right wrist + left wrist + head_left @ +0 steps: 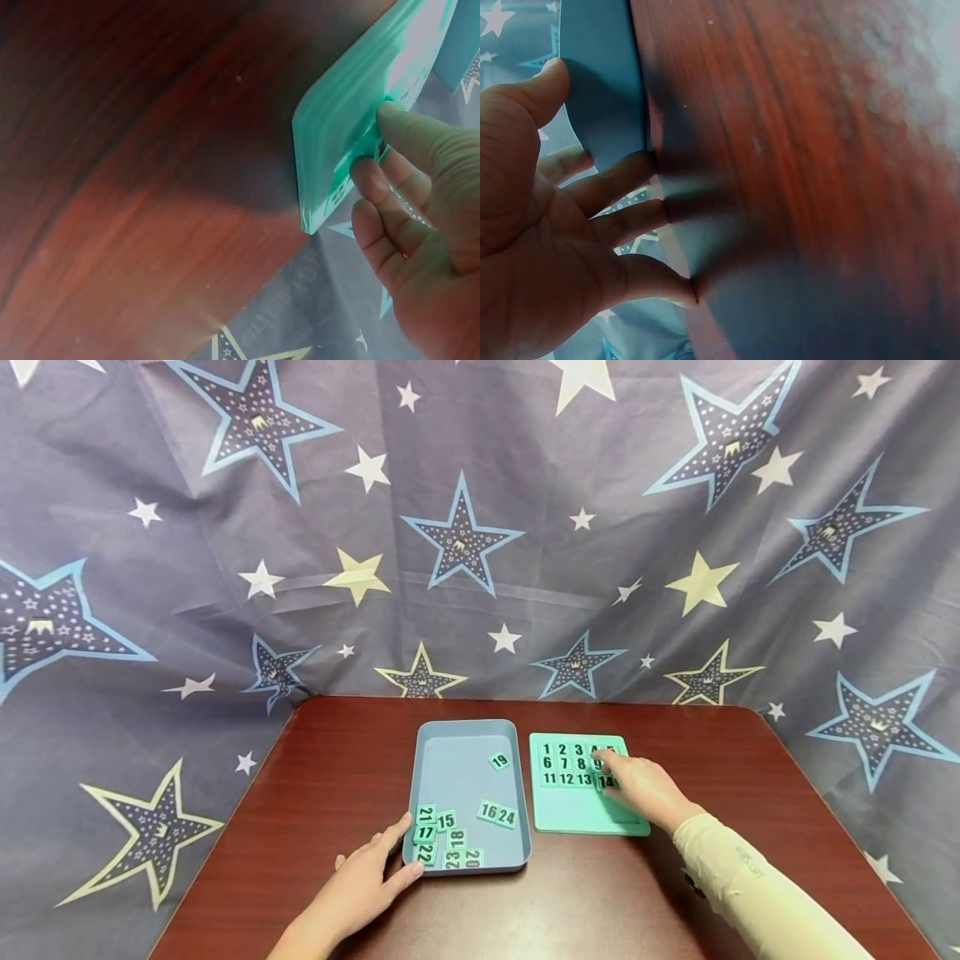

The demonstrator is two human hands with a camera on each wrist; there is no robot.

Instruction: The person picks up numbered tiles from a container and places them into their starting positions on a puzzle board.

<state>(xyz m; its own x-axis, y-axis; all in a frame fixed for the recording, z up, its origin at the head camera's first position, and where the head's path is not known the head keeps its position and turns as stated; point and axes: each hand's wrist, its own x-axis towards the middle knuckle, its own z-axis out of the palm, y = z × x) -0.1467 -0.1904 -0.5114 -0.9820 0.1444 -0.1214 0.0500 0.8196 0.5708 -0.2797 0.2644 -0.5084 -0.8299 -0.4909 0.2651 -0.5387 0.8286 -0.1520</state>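
Note:
My left hand (360,881) rests at the near left corner of a shallow blue-grey tray (459,774), its fingers spread and touching the outside and rim. In the left wrist view, the thumb lies against the tray wall (604,82). Inside the tray lie several green number tiles, such as tile 19 (498,762) and tile 15 (446,821). On the right, my right hand (651,789) pinches tile 14 (606,782) between thumb and finger over the mint-green board (577,814). Rows of number tiles fill the board's upper part; the hand partly hides the right end.
Tray and board stand side by side, a narrow gap between them, on a reddish-brown wooden table (345,760). A grey cloth with stars (465,610) hangs behind the table's far edge and along both sides.

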